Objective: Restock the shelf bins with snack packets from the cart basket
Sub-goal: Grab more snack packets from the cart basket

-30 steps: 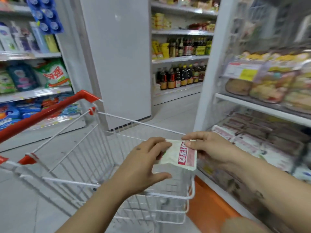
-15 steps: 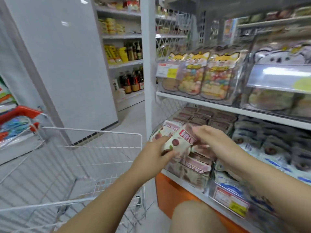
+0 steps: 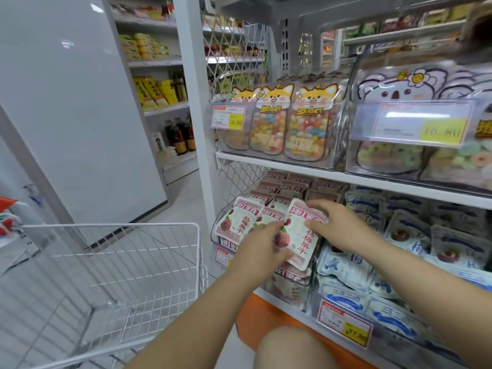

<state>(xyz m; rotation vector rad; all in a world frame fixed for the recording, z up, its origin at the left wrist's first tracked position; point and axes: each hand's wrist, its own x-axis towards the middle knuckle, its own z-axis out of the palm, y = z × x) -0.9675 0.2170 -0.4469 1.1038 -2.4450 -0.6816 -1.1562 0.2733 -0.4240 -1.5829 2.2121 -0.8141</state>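
The person is in the placing step. Both hands are setting a flat pink-and-white foil snack packet with red lettering point(image 3: 302, 237) into the clear plastic shelf bin point(image 3: 216, 226) on the lower shelf. The packet is standing almost upright at the front of the bin, leaning slightly, and is touching the matching pink-and-white packets point(image 3: 234, 222) lined up just to its left.

The left hand point(image 3: 262, 245) is gripping the packet's lower left edge, with fingers and thumb closed on it. The right hand point(image 3: 338, 222) is pinching the upper right corner, its fingers reaching over the top edge and its thumb pressing on the face — so both sets of fingers are clamped on the packet.

Left of the bin, the white wire cart basket point(image 3: 111, 225) is standing close by, but its floor is too blurred to tell how many packets are waiting there. Right of the bin, a neighbouring stack of blue-and-white packets point(image 3: 346, 265) is filling its own compartment.

The next move probably calls for easing the packet down behind the bin's front wall, face forward and in line with its neighbours. Both hands would then loosen and draw back without dragging the row over — the soft foil looks likely to slide or tip. After that, the hands would be reaching left of the bin to the cart basket for another packet.
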